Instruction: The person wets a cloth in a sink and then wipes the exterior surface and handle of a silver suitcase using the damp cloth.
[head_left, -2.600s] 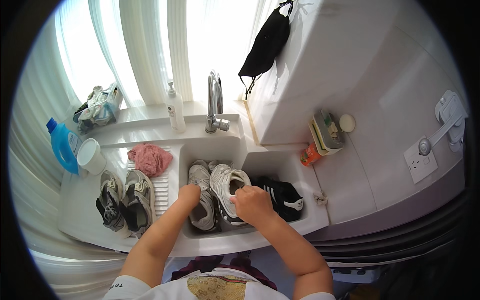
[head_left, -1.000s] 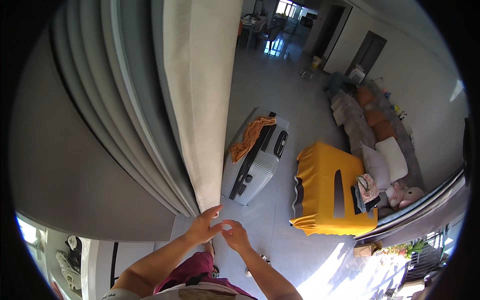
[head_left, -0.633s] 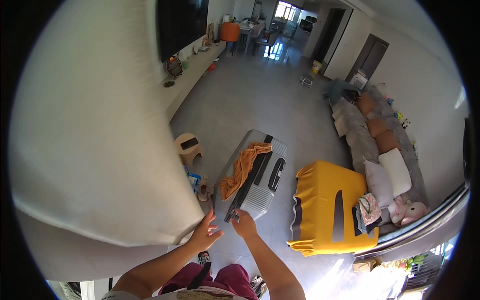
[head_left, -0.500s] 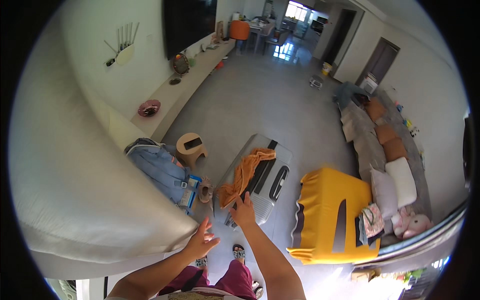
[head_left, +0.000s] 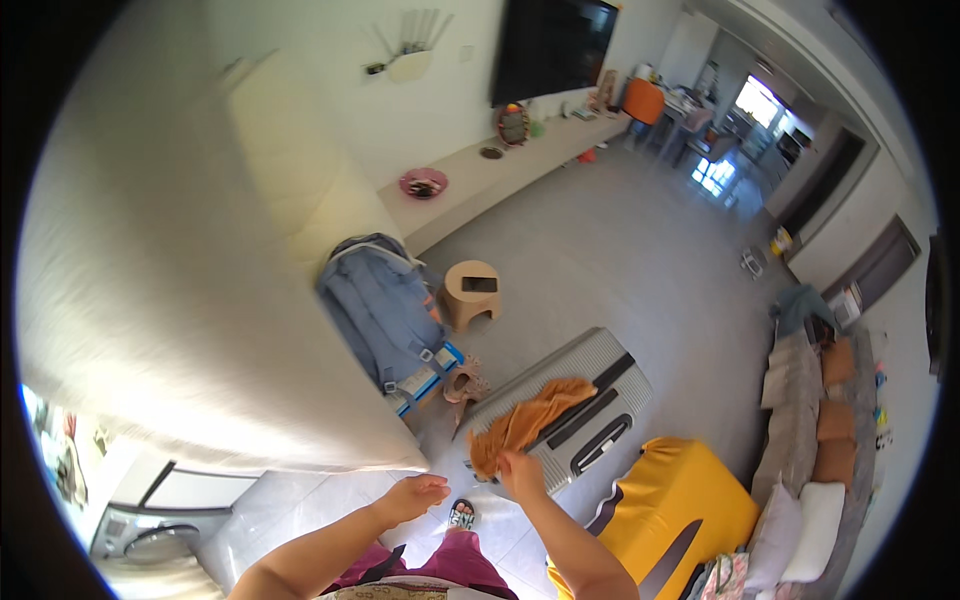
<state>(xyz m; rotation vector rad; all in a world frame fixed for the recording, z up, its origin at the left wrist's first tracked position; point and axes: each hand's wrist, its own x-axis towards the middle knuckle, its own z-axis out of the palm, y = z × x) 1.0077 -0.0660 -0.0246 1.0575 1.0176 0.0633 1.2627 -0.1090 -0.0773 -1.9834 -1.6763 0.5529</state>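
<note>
Right hand on an orange cloth, atop a grey suitcase

Cloth: orange, rumpled, in the lower centre of the frame. It lies lengthwise over the upward side of the suitcase (head_left: 565, 367), partly across a black strip. Right hand (head_left: 522, 472) at the near, lower-left end of the orange cloth (head_left: 545, 408) — fingers closed on it, detail slightly blurred.

Left hand (head_left: 412, 497), lower centre, nothing seen in it; fingers partly curled, cannot tell whether they meet the thumb. It is just below the tip of the pale curtain (head_left: 200, 270) that fills the left of the frame.

Containers. Suitcase: ribbed shell, closed, black handle (head_left: 602, 445) on its right side; contents hidden. Grey-blue backpack (head_left: 375, 290), left of centre, propped against a pale surface; contents hidden. A blue-and-white box (head_left: 432, 376) shows at its lower edge. Pink bowl (head_left: 406, 186), upper left of centre, on the long wall shelf (head_left: 530, 160); dark items inside, too small to name. Round-doored machine (head_left: 165, 542), lower left; inside not readable.

Nearby: tan stool (head_left: 463, 311) with a dark, flat, phone-shaped thing (head_left: 480, 284) on top. Lower right — a yellow cover (head_left: 705, 490) over a block-shaped piece, folded clothes (head_left: 727, 577) at its near edge.
</note>
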